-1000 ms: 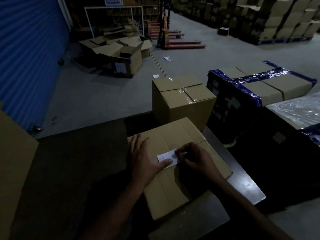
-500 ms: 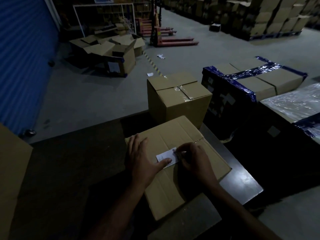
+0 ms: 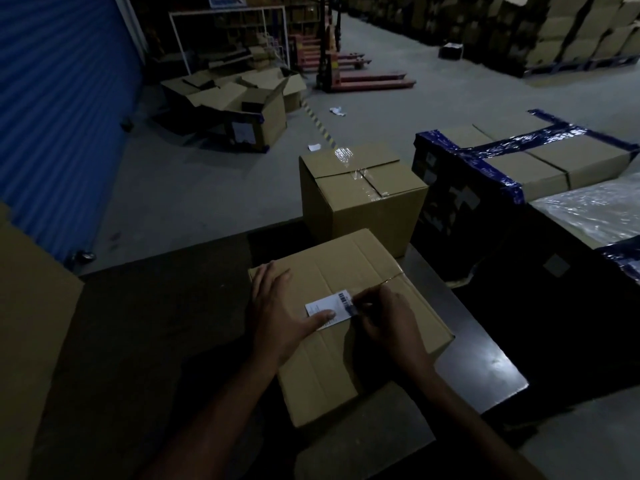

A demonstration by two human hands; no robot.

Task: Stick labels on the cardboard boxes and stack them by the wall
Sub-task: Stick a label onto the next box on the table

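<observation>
Our left hand [image 3: 277,313] lies flat on the cardboard box [image 3: 349,327] on the dark desk [image 3: 485,368], thumb pressing the white barcode label [image 3: 329,306]. Right hand [image 3: 388,317] has fingers curled, pinching the label's right edge. Another taped box [image 3: 363,199] sits just behind.

No wording could be read anywhere. The white label [image 3: 329,308] on the cardboard box [image 3: 349,327] in the lower middle of the frame carried a barcode and faint print, too small to make out. A blue sign [image 3: 227,0] at the top left showed marks too blurred to read.
</observation>
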